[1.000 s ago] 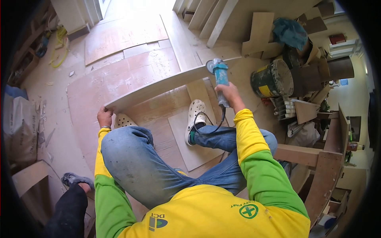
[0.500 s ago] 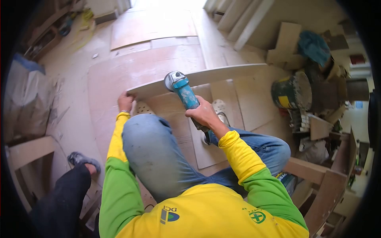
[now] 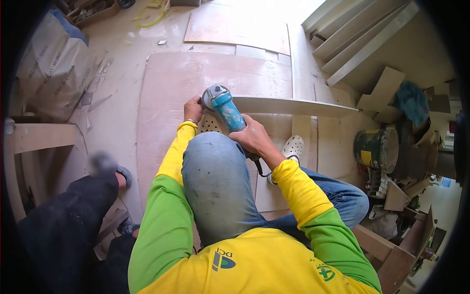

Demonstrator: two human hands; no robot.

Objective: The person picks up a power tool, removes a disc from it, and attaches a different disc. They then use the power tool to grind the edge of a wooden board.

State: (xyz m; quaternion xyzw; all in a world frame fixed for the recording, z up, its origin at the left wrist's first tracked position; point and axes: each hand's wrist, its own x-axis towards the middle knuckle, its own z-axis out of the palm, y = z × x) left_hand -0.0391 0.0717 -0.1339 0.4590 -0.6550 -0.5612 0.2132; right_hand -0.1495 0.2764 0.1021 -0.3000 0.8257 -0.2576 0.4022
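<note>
My right hand (image 3: 252, 134) is wrapped round the teal body of an angle grinder (image 3: 229, 112), whose metal head points up and to the left. A long thin pale board (image 3: 298, 106) runs to the right from beneath the grinder head. At the board's left end, my left hand (image 3: 194, 109) grips it; its fingertips are partly hidden beside the grinder head. The dark cable hangs below my right hand.
A co-worker's dark-clothed leg (image 3: 73, 210) is at the left, near a wooden frame (image 3: 44, 137) and a large sack (image 3: 56, 68). A dirty bucket (image 3: 376, 149) and scrap wood lie right. Boards (image 3: 372, 41) lean at the upper right.
The grinder head has come close to my left hand at the board's left end. In view, the board and my left hand have shifted right. More of the co-worker's legs shows.
</note>
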